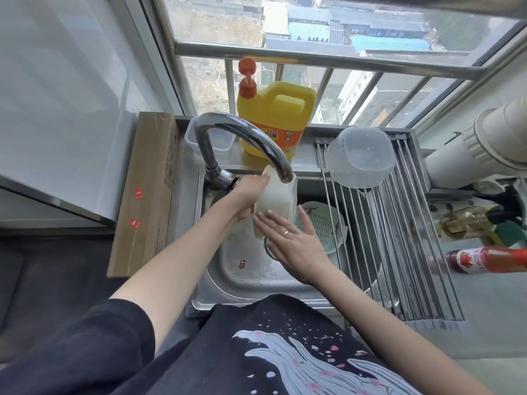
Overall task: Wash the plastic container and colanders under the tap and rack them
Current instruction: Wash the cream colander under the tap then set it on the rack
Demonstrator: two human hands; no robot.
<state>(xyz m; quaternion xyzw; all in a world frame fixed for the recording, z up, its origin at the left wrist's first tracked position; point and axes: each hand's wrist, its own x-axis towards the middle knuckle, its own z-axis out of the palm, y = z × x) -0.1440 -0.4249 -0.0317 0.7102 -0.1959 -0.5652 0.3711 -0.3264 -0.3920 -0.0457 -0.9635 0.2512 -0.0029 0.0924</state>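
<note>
One piece was already racked: a clear plastic bowl (pixel 360 158) lay upside down on the roll-up drying rack (pixel 399 252) spanning the right side of the sink (pixel 245 269). I judged the job to be somewhere in the middle. My left hand (pixel 247 195) gripped the white plastic container (pixel 275 203) and held it just under the tap (pixel 242 143) spout, while my right hand (pixel 291 238) lay flat with straight fingers against its near face, rubbing rather than holding. I could not tell whether water was running. A pale green colander (pixel 322 223) sat in the basin beside the container, partly under the rack, seemingly unwashed. Left to do, as I saw it: finish and rack the container, then the colander. The yellow detergent jug (pixel 276 115) stood behind the tap.
</note>
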